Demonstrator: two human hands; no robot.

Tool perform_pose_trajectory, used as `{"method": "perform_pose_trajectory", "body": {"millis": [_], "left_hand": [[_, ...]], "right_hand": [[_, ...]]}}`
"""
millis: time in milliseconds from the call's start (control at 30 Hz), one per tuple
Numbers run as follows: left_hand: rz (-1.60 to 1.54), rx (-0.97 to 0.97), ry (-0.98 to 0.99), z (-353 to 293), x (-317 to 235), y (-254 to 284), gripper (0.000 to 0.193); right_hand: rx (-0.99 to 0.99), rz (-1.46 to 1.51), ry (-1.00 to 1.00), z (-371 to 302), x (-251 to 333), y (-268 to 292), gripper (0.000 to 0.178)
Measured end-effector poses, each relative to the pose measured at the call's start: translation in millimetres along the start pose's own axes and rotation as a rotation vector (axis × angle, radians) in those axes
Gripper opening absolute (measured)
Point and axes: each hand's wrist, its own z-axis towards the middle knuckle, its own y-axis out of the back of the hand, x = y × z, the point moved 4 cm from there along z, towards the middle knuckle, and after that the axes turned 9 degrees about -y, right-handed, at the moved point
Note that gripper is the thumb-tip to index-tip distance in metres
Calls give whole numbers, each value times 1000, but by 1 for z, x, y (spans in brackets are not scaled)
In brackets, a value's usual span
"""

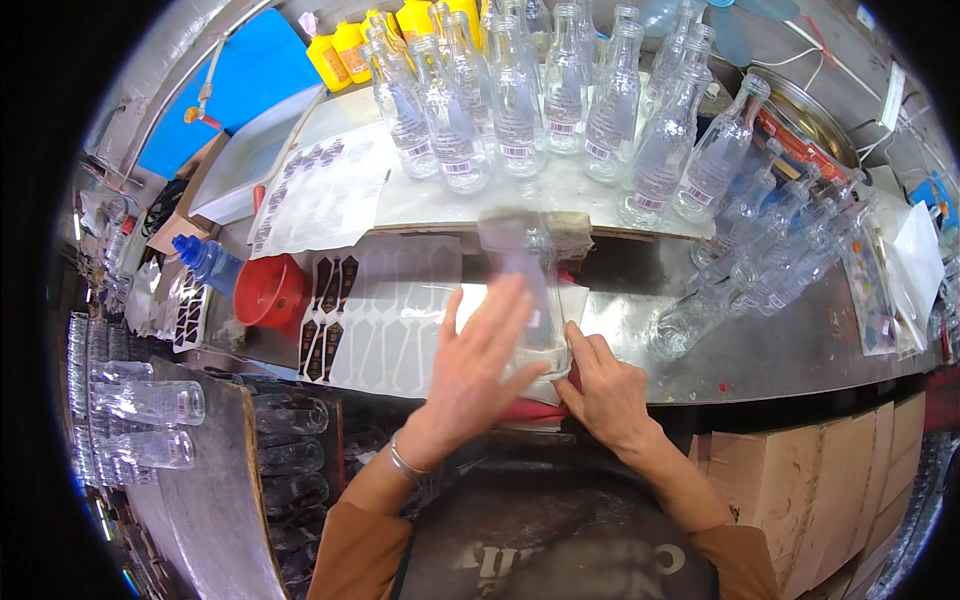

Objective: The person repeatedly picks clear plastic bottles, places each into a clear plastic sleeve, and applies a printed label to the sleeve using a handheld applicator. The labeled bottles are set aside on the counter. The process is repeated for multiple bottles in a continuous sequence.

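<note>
A clear glass bottle (546, 300) lies in front of me, its neck end away from me by a padded block (566, 238); motion smears part of it. My left hand (475, 350) is over the bottle's left side, open with fingers stretched out and blurred. Whether its fingers press on the glass I cannot tell. At the near end my right hand (605, 390) is closed round the bottle's base, thumb and fingers against it. To the left lies a label sheet (385, 340), with a few dark labels (328, 315) at its left edge and pale outlines elsewhere.
Several upright glass bottles (517, 125) stand on the raised shelf beside another label sheet (318, 190). More bottles (745, 270) are grouped at the right. A red cup (270, 292) and a blue-capped bottle (208, 260) stand left. Cardboard boxes (790, 480) sit below right.
</note>
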Motion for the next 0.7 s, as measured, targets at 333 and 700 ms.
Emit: {"method": "perform_pose_trajectory", "body": {"millis": [333,700], "left_hand": [[-172,40,16,-6,21,-22,51],[-540,-117,230,4,38,-30,52]], "right_hand": [[71,138,9,4,-6,7,67],[311,795,-294,39,-46,-2,43]]}}
